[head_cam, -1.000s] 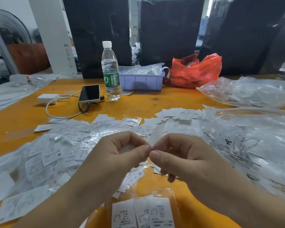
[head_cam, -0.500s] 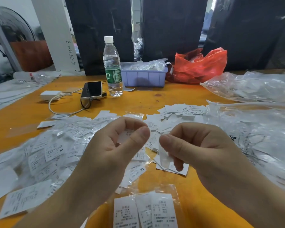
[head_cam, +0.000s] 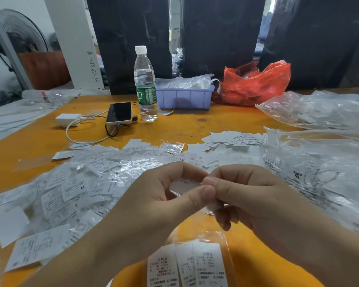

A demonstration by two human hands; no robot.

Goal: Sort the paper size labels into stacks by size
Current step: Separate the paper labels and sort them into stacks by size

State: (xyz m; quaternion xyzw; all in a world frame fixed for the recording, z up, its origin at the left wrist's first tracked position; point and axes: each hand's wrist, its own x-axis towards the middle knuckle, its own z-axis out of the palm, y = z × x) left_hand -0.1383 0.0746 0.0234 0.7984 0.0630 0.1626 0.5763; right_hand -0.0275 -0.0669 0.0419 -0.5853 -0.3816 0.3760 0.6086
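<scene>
An orange table (head_cam: 174, 129) strewn with loose paper size labels (head_cam: 75, 189) and clear plastic bags (head_cam: 319, 162); above it, the left hand (head_cam: 153, 199) and right hand (head_cam: 255, 195) meet, thumbs and forefingers pinched together on one small white label (head_cam: 184, 184), its printed size unreadable

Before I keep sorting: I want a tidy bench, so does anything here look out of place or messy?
Yes. The white paper size labels lie in a loose heap on the left of the orange table, mixed with crinkled clear plastic sleeves, not in stacks. A clear plastic water bottle stands upright close behind the paper.
</scene>
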